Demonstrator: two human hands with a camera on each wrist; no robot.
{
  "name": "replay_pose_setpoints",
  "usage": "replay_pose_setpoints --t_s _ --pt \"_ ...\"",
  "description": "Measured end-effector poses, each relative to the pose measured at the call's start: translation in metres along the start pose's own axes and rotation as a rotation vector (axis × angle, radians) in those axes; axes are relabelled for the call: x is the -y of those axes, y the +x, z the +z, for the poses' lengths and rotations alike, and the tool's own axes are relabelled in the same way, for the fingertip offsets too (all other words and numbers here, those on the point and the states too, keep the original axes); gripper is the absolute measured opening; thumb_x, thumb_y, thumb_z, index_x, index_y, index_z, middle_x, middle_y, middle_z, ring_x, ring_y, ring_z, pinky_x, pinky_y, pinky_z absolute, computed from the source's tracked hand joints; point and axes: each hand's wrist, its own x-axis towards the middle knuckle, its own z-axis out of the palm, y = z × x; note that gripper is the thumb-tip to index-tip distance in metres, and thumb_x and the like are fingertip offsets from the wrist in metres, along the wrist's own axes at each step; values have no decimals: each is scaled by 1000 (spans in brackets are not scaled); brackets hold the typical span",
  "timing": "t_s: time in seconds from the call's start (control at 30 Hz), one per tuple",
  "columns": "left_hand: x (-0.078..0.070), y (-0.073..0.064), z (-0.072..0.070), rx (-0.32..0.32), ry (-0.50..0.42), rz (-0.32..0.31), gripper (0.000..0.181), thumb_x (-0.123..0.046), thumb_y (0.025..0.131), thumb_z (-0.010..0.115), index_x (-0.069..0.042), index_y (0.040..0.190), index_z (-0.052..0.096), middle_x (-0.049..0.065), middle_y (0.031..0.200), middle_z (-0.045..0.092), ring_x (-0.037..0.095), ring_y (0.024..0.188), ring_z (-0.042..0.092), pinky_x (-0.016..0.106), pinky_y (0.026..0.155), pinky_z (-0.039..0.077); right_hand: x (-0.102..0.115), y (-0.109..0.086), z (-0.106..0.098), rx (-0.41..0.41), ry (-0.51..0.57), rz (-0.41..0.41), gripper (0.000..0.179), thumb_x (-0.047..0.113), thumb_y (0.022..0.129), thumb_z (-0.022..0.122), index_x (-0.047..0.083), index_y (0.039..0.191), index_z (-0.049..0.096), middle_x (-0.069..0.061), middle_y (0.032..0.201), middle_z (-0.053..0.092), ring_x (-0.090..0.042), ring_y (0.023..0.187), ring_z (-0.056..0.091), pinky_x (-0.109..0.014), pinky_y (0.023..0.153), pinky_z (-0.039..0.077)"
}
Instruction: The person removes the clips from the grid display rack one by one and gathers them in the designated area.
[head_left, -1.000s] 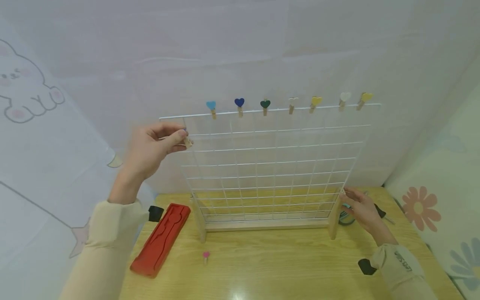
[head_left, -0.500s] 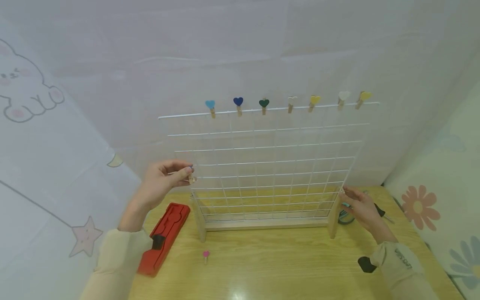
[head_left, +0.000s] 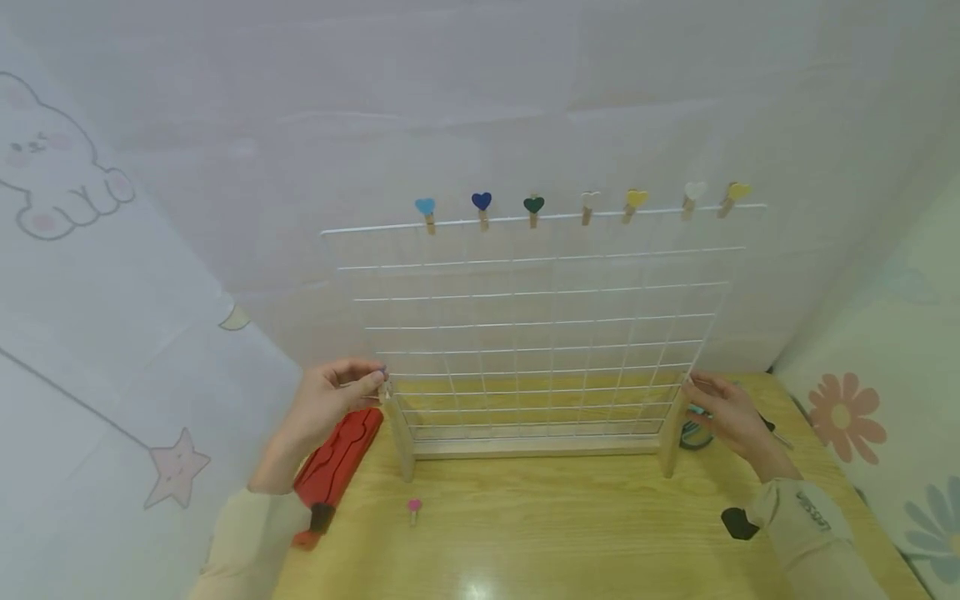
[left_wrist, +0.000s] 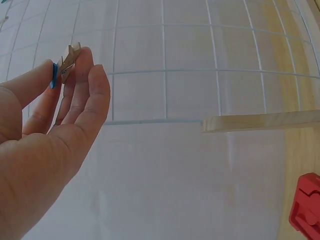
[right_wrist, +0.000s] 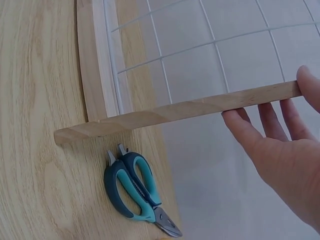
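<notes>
Wall cloth: pale behind my wire grid.
Left hand: pinching blue clip, lowered to left post; seemingly unfastened.
Right hand: grasping right post.

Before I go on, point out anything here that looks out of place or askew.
The pink heart clip lies loose on the table, while seven other clips line the top bar of the wire grid. The yellow clip at the right end looks the most tilted. No spill or damage shows.
</notes>
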Motion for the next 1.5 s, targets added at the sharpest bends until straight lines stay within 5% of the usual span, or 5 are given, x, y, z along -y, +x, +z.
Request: replay_pose_setpoints --t_s 0.37,0.6,0.73,1.03,1.5 --pt "61 -16 9 -42 -41 -133 35 -12 92 65 12 117 58 3 98 68 14 82 64 33 77 57 2 0 0 2 -19 -3 78 35 101 48 -3 151 2 -30 155 -1 -43 139 14 -37 103 42" --pt "96 -26 17 -102 -90 -228 35 -10 91 66 12 116 58 1 95 69 19 83 65 32 75 57 2 0 0 -10 -9 12 77 34 101 50 -2 152 5 -29 155 2 -27 130 33 -38 102 43" --pt "115 -31 21 -135 -100 -288 33 -10 90 68 9 115 60 3 94 70 19 83 66 33 73 57 1 0 1 -16 -9 5 77 34 101 50 -2 152 5 -30 155 1 -32 132 29 -34 100 45" --pt "152 -44 29 -129 -66 -366 34 -14 90 68 7 116 62 7 97 70 22 85 66 36 75 57 -2 -1 0 -30 -11 5 75 34 100 50 -1 152 8 -30 154 3 -13 120 39 -31 98 47" --pt "198 -66 39 -221 -4 -466 44 -17 90 69 8 124 56 20 110 67 23 93 65 37 75 56 0 -1 1 -22 -18 -6 76 33 101 48 -4 151 5 -31 154 3 -38 134 25 -24 92 49"
